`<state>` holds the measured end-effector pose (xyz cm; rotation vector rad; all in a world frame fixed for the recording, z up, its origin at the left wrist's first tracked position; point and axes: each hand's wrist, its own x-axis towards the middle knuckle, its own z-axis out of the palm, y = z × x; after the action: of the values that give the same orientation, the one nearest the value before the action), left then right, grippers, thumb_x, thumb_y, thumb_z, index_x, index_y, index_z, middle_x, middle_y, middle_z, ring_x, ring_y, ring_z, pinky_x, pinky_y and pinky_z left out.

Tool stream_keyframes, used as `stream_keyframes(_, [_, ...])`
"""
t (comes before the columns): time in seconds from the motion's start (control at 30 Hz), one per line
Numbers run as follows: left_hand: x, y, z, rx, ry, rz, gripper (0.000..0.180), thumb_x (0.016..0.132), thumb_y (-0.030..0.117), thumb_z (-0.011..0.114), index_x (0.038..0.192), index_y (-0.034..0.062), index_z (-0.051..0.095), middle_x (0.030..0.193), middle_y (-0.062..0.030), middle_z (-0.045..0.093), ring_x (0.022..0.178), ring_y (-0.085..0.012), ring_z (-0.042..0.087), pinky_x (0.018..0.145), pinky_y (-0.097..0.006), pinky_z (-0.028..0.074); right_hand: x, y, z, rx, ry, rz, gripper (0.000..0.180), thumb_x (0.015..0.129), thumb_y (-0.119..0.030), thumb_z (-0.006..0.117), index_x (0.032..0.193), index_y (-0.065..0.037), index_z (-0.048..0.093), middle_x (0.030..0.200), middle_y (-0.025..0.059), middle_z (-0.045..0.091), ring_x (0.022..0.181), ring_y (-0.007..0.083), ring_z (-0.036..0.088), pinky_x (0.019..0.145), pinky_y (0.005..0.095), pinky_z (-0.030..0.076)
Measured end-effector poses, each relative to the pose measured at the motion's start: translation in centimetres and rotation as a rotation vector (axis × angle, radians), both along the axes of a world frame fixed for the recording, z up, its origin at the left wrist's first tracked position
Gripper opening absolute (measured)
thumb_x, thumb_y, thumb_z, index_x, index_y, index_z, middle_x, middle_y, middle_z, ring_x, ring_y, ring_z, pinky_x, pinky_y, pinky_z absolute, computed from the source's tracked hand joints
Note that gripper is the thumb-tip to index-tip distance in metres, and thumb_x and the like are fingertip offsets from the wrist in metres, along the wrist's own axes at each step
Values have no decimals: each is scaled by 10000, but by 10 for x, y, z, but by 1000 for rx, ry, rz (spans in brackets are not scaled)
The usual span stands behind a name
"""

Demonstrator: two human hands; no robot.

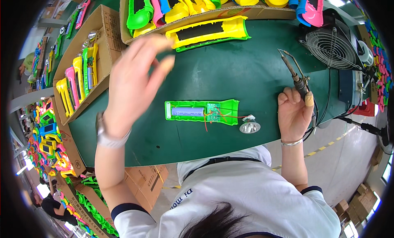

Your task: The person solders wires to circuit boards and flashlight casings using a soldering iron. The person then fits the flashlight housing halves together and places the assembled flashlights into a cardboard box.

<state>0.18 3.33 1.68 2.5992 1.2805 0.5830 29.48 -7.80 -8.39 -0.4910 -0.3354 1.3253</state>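
My left hand [137, 69], blurred by motion, is raised over the left of the table with thumb and forefinger apart. Its fingertips overlap the left end of a yellow flashlight shell [209, 31] with a dark panel; whether they touch it I cannot tell. My right hand [293, 110] is closed around a soldering iron [301, 84], whose tip and thin wire guide point up and away. Between the hands lies a green shell half [223, 120], holding a purple battery [187, 111] and a green circuit board [213, 109]. Red wires run from it to a round reflector lamp [250, 127].
A cardboard box of colourful shells [141, 10] stands at the far edge. Another box [107, 41] with shells and reflectors sits on the left. At the right are a black fan [330, 47], a soldering station [350, 88] and hanging cables.
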Motion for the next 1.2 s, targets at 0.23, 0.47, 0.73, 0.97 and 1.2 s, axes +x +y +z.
stream_keyframes(0.23, [28,44,-42,688,287,-14,91,752,126,576,842,116,566,722,-22,489,600,-182,535,513,-309,434,-1,-3,2,12,0,-2,224,906,-279,468,989,-83,539,760,-2,447,742,123,388,715,282,352])
stream_keyframes(0.47, [21,-22,-27,336,110,-34,129,689,90,656,786,107,573,746,-15,531,630,-189,551,520,-291,437,6,-1,3,-15,85,24,249,911,-285,453,1011,-69,527,755,2,458,734,120,385,722,281,354])
stream_keyframes(0.73, [47,-67,-33,-176,-86,-128,171,662,62,673,814,71,595,910,-47,572,841,-260,549,727,-356,450,-2,-6,16,27,15,93,308,921,-302,420,1072,-47,505,766,6,457,722,121,371,718,283,353])
stream_keyframes(0.97, [44,-76,-47,-608,-398,-45,127,737,-39,571,828,48,560,945,-91,595,879,-225,581,806,-283,425,-10,-7,25,39,-101,130,308,919,-297,423,1089,-51,496,778,4,482,723,116,385,718,288,363])
stream_keyframes(1.2, [34,-84,-41,-629,-1206,299,162,797,-73,521,933,14,539,924,-128,605,867,-176,588,762,-272,447,-35,-1,42,-128,-453,66,216,810,-109,539,985,16,511,788,69,537,667,147,511,648,245,407])
